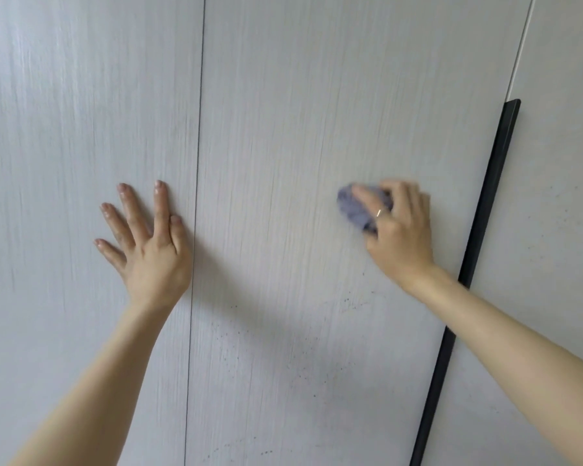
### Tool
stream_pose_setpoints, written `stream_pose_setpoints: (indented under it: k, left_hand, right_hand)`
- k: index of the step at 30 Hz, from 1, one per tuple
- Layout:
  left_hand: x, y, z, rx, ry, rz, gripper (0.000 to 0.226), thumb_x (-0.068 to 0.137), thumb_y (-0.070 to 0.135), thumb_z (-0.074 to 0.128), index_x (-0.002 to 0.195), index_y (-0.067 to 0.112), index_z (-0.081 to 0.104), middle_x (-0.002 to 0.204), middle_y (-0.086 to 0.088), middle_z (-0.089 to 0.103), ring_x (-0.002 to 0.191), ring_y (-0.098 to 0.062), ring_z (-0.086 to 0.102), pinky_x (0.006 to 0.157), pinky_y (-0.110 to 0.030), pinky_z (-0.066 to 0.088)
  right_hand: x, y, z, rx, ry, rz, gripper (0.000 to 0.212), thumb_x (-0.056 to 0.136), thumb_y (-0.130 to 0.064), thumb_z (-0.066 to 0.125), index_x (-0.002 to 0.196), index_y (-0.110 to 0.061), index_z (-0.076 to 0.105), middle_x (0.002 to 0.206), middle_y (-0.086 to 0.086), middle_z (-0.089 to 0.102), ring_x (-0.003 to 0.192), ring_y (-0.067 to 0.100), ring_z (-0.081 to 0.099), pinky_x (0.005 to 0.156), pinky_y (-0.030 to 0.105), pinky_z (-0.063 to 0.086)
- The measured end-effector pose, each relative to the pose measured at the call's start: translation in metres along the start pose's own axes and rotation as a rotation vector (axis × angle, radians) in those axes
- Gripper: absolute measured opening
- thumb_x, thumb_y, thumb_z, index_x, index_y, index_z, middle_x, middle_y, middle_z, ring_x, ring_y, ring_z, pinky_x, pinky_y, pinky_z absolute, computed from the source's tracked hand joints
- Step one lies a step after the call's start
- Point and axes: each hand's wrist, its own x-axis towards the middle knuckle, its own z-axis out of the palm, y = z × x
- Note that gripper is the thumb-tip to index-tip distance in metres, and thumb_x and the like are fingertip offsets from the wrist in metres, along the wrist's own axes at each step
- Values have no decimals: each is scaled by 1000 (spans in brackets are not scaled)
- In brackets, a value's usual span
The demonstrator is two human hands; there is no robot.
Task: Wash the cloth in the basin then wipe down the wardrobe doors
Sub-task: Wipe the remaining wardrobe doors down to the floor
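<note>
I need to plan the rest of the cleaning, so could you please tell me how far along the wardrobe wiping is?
Wiping is under way, though the basin wash cannot be confirmed from here. The right hand grips the bunched blue-grey cloth against the pale wood-grain middle door, near the black vertical handle strip. The left hand rests flat on the neighbouring left door. Dark specks lower down remain.

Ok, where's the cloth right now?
In the head view, the blue-grey cloth is bunched under the right hand on the middle wardrobe door, left of the black handle strip.
</note>
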Motion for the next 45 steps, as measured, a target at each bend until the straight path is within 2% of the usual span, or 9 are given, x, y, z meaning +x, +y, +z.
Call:
stream_pose_setpoints:
  k: [5,14,17,22,25,28,31,40,45]
  left_hand:
    - [-13,-6,1,-6,-32,-21,51,102,33,19,149,41,-2,158,0,-19,143,-25,-21,112,-58,-9]
    - [-20,-14,2,-1,-53,-25,51,102,35,19,147,45,-3,157,2,-19,144,-24,-20,113,-57,-8]
    - [-22,-15,2,-8,-65,-32,51,102,35,19,147,46,-3,157,2,-20,143,-24,-21,112,-58,-8]
    - [-23,-15,5,-9,-56,-43,51,102,34,20,148,44,0,157,1,-20,143,-25,-21,111,-58,-9]
    - [-23,-13,5,-2,-49,-45,52,102,33,21,149,43,1,158,0,-19,144,-26,-20,111,-59,-8]
    - [-23,-14,5,-4,-47,-42,52,102,33,21,149,43,1,158,0,-19,144,-26,-20,112,-58,-8]
    - [-24,-17,6,0,-40,-34,52,102,33,21,149,43,1,158,0,-18,144,-26,-20,112,-57,-9]
    - [-30,-21,9,-7,-38,-30,51,102,32,22,149,41,2,158,-2,-17,144,-27,-19,111,-58,-8]
    - [-32,-20,11,-14,-28,-41,51,102,32,22,149,41,3,158,-3,-16,144,-28,-18,112,-58,-7]
  right_hand:
    - [-76,-10,-9,-6,-305,-675,52,66,-16,68,116,-16,52,99,8,52,83,24,46,72,37,32]
    - [16,37,-18,-136,43,69,41,73,5,61,112,-9,61,103,17,56,92,30,47,79,39,36]
    - [-42,23,-16,4,-8,-71,22,95,-10,46,113,-9,58,108,12,46,93,30,46,78,41,40]
    - [-97,21,-30,33,-268,-466,24,92,-5,48,115,-11,53,106,14,49,91,30,52,76,41,49]
    - [-40,41,-37,43,-198,-303,24,84,-8,65,109,-9,64,95,18,60,79,33,58,65,39,50]
    - [19,63,-44,-53,-55,26,33,82,-5,47,107,-4,68,92,21,58,81,37,55,63,40,47]
    - [26,69,-39,-51,-6,202,42,70,10,56,109,-3,66,98,21,54,89,34,47,69,40,45]
    - [-156,24,-48,34,-405,-204,65,43,5,79,103,-7,59,95,9,44,79,26,44,61,33,49]
    - [-62,53,-49,-76,-97,26,38,73,1,52,110,-7,52,92,21,60,83,32,51,72,38,41]
